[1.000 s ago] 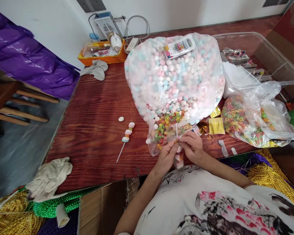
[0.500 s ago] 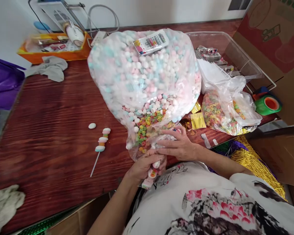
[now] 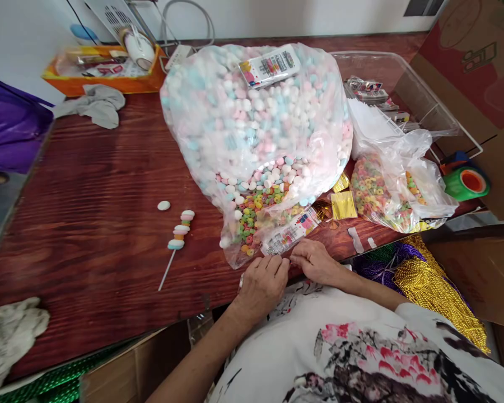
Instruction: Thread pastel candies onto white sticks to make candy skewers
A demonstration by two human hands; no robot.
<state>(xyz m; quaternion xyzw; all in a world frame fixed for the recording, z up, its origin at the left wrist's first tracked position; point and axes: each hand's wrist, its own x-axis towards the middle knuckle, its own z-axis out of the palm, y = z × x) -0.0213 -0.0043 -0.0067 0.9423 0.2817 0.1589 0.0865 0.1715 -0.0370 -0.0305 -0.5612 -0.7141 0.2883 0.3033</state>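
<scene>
My left hand (image 3: 264, 285) is closed, palm down, at the table's front edge; a small white bit of the marshmallow skewer (image 3: 241, 280) shows at its side, the rest hidden under the fingers. Close beside it, my right hand (image 3: 315, 262) has its fingertips pinched together; whatever lies in them is hidden. Just beyond both hands is a printed clear packet (image 3: 289, 230), partly against a large clear bag of marshmallows (image 3: 256, 117). Ring-shaped cereal (image 3: 252, 224) sits in the bag's near end. A finished-looking skewer of marshmallows and rings (image 3: 180, 230) lies to the left, near a single marshmallow (image 3: 163, 205).
Gold twist ties (image 3: 343, 205), a bag of cereal rings (image 3: 378, 187) and green tape (image 3: 466, 183) lie at right, before a clear bin (image 3: 386, 56). An orange box (image 3: 101, 81) stands back left. Cloths (image 3: 101, 106) lie at left; beads (image 3: 432, 296) hang below right.
My hands have drawn together lower by the table edge, and the left has turned palm down over the wrapped marshmallow skewer. The printed packet is now uncovered. The view has shifted slightly.
</scene>
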